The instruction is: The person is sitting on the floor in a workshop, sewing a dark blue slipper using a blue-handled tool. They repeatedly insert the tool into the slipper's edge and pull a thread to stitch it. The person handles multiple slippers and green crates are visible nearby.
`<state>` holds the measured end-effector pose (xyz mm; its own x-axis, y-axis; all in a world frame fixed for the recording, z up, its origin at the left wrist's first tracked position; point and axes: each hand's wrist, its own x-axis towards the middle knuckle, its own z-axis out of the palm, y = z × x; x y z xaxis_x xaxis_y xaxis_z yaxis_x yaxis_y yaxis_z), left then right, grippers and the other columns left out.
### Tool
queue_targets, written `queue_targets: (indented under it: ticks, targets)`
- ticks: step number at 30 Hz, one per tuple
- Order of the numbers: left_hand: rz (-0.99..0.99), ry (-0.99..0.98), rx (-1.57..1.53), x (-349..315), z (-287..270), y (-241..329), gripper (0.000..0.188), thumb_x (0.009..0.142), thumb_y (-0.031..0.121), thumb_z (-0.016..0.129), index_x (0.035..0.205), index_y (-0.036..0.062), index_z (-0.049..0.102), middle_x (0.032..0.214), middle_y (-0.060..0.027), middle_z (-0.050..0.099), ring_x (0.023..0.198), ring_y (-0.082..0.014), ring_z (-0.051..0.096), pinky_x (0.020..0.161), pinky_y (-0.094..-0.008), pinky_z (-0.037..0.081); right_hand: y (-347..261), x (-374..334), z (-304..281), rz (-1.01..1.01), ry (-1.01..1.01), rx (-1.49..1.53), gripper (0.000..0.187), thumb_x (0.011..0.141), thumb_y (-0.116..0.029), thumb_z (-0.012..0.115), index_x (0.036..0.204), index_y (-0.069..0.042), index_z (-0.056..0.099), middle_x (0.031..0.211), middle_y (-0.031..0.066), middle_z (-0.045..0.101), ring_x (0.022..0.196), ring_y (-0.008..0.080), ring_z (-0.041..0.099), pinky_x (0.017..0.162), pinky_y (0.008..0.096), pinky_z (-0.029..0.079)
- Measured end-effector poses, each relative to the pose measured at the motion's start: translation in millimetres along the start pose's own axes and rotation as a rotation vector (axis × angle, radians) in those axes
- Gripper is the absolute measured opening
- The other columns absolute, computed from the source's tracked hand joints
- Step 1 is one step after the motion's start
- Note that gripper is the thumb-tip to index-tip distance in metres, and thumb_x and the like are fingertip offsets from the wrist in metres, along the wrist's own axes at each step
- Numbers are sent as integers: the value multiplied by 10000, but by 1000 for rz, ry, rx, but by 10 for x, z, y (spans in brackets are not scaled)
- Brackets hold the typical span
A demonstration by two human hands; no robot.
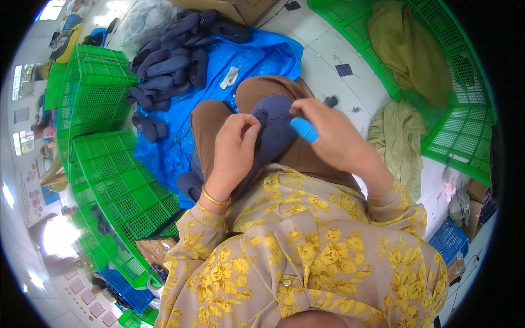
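Note:
A dark blue cloth shoe [279, 123] lies across my lap, over my brown trousers. My left hand [235, 147] is at its left side, thumb and forefinger pinched together by the shoe's edge. Whatever lies between those fingertips is too small to make out. On the other side, my right hand [333, 134] hovers just above the shoe, its fingers curled and slightly blurred. A bright blue cover [304, 129] wraps one of its digits. The right fingertips also look closed, but anything in them does not show.
Several dark blue shoes [169, 65] are heaped on a blue plastic sheet [254, 54] ahead, beside a white glove [229, 77]. Green crates [109, 169] line my left. At right, a large green basket [465, 136] holds olive cloth [407, 49]; paler cloth [396, 134] hangs nearby.

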<state>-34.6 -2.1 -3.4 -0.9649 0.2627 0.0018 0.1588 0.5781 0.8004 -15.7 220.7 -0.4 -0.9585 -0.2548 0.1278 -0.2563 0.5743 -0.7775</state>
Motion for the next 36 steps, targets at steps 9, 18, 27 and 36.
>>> queue_targets:
  ticks: [9,18,27,36]
  targets:
    - [-226,-161,-277,-7,-15,-58,84,947,89,583,958,7,593,833,42,557,769,-31,494,694,-189,417,-113,-4,311,-67,-180,-318,250,747,-58,593,985,-61,517,849,127,565,686,350,617,605,456,483]
    - [-221,-161,-291,-24,3,-56,86,955,96,580,953,10,590,840,51,550,773,-28,483,687,-187,408,-121,5,377,-108,-122,-391,224,738,-60,605,944,-65,518,837,108,568,662,312,625,568,420,490]
    - [-291,-95,-463,35,-229,15,124,961,137,585,1023,31,603,875,28,589,809,-58,542,736,-195,433,-118,45,201,129,-69,-137,219,833,-182,648,970,-54,536,889,130,646,733,301,658,625,376,510]
    - [-353,-288,-476,247,-200,-48,156,851,11,673,1000,0,628,947,-5,618,821,-68,578,738,-208,475,-7,-44,347,-263,25,-44,280,728,-75,646,1000,-143,639,801,71,548,665,247,586,594,350,496]
